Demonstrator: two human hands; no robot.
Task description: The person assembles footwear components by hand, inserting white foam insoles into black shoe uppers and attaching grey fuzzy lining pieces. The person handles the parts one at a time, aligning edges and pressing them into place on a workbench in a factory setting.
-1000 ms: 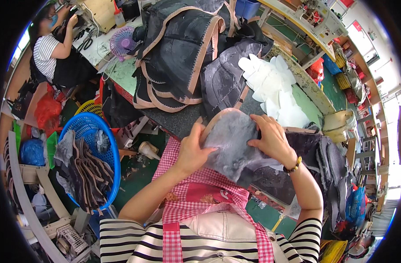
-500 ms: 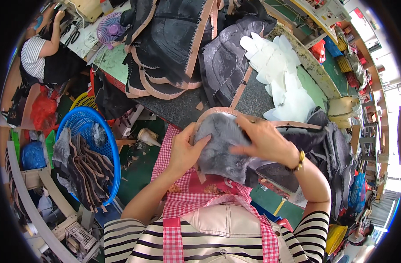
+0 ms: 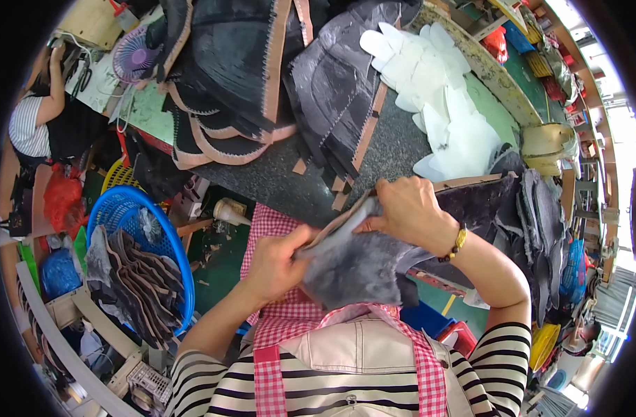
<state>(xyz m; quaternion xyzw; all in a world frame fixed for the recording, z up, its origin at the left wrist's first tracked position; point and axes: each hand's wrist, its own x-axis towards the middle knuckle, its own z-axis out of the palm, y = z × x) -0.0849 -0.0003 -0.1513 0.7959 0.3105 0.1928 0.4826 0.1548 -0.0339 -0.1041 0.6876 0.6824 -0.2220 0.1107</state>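
Observation:
Between my hands is a grey fleece-lined shoe upper (image 3: 356, 271) with a tan edge, held over my lap at the table's near edge. Its top rim is bent over in a fold that shows a pale strip along it. My left hand (image 3: 273, 263) pinches the left end of this fold, thumb on top. At the other end my right hand (image 3: 416, 215), a beaded bracelet at its wrist, grips the rim with thumb and curled fingers. Just right of it, more dark fleece-lined uppers (image 3: 538, 222) hang over the table edge.
Black uppers with tan zigzag-cut edges (image 3: 238, 69) are piled at the far side of the dark table (image 3: 262, 170). White stiffener pieces (image 3: 450, 125) lie right of them. A blue basket (image 3: 186, 278) holding uppers stands at left; another person (image 3: 43, 115) sits beyond, near a purple fan (image 3: 134, 54).
The upper lay spread with its fleece facing up; now its top rim is folded. My right hand has gone from outstretched fingers on the fleece to gripping the rim. The whole view has shifted slightly.

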